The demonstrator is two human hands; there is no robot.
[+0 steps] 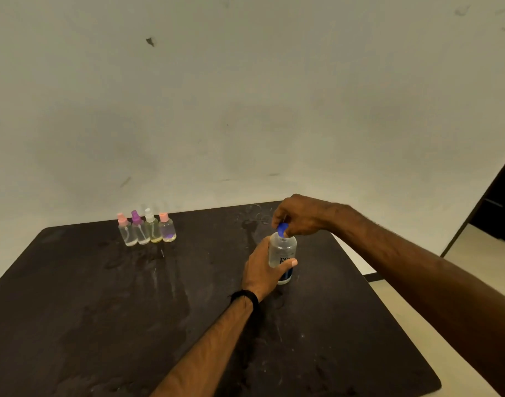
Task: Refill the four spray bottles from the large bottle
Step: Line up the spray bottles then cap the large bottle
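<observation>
The large clear bottle (284, 249) with a blue label stands upright on the dark table (131, 310), right of centre. My left hand (261, 267) grips its body from the left, thumb across the front. My right hand (300, 216) comes from above and pinches the blue cap (282, 230) at the bottle's neck. Several small spray bottles stand in a row at the table's far left: a pink-topped one (126, 230), a purple-topped one (141, 229), a white-topped one (152, 227) and a pink-capped one (167, 228). Each holds a little liquid at the bottom.
A pale wall (245, 110) rises right behind the table's far edge. The table's right edge (388, 310) runs diagonally, with light floor beyond it. A dark doorway or furniture (497, 210) stands at the far right. The tabletop shows smears and wet marks.
</observation>
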